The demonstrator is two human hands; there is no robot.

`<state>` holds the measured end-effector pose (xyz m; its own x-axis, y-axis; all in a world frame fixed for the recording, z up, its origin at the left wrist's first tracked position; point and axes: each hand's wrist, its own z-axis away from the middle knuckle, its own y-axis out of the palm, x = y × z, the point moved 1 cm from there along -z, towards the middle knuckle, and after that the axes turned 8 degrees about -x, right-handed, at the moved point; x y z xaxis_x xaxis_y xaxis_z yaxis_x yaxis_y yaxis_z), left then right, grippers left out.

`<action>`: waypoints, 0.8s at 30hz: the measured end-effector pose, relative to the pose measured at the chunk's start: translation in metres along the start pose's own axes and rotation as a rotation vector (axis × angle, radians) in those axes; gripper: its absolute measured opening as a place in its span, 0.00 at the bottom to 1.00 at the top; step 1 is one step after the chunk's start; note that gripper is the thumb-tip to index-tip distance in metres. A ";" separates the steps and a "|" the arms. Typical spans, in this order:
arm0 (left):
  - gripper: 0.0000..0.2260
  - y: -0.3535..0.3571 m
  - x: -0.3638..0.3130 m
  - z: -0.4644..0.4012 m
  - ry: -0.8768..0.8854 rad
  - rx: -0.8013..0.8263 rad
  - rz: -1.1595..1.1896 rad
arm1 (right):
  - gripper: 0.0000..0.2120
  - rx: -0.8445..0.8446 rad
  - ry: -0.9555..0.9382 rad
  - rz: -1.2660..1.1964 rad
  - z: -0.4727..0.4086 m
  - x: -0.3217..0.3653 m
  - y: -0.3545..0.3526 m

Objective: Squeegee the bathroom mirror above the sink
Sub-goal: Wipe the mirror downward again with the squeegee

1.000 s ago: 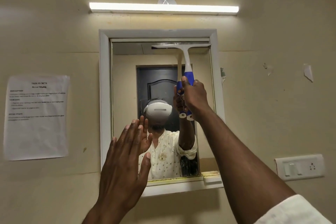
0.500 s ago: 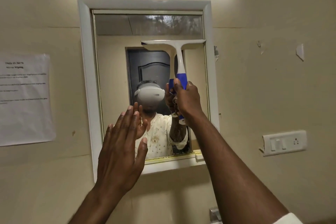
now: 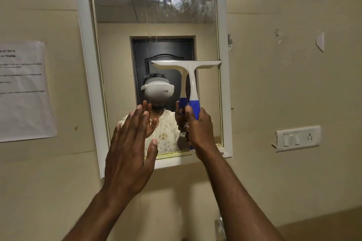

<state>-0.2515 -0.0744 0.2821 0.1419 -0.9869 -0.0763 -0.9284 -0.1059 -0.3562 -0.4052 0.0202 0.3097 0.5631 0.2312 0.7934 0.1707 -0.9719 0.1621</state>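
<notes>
Beige wall (image 3: pixel 274 94) carries the white-framed mirror (image 3: pixel 117 55). Against its right half lies the squeegee (image 3: pixel 187 64), handle gripped by the right hand (image 3: pixel 198 130); the left hand (image 3: pixel 131 143) hovers, fingers spread, before its lower part.

A: State the type of location.

B: A small washroom in a building interior. A white-framed mirror (image 3: pixel 156 25) is fixed to a cream painted wall (image 3: pixel 274 94).

A: State the supporting evidence.

B: The mirror reflects a dark panelled door (image 3: pixel 164 51) set in a facing wall close behind the person, which indicates a narrow room. A switch and socket plate (image 3: pixel 297 138) is mounted right of the mirror. A printed instruction sheet (image 3: pixel 21 90) is stuck to the wall on the left; its text is too small to read. The paint shows chips and tape remnants.
</notes>
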 end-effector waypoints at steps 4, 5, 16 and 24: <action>0.28 -0.001 -0.002 0.004 -0.001 -0.002 0.002 | 0.14 0.007 0.035 0.025 0.014 -0.017 -0.003; 0.28 -0.001 -0.002 0.005 -0.006 0.000 0.004 | 0.15 0.006 0.042 0.024 0.019 -0.021 -0.004; 0.29 -0.002 -0.001 0.013 -0.008 0.010 0.006 | 0.17 0.064 0.171 -0.046 0.072 -0.062 -0.025; 0.29 -0.006 -0.001 0.016 -0.009 0.009 -0.013 | 0.09 0.066 0.209 -0.050 0.103 -0.080 -0.040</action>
<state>-0.2407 -0.0706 0.2692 0.1570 -0.9844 -0.0800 -0.9231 -0.1175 -0.3661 -0.3738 0.0451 0.1789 0.3740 0.2584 0.8907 0.2508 -0.9528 0.1711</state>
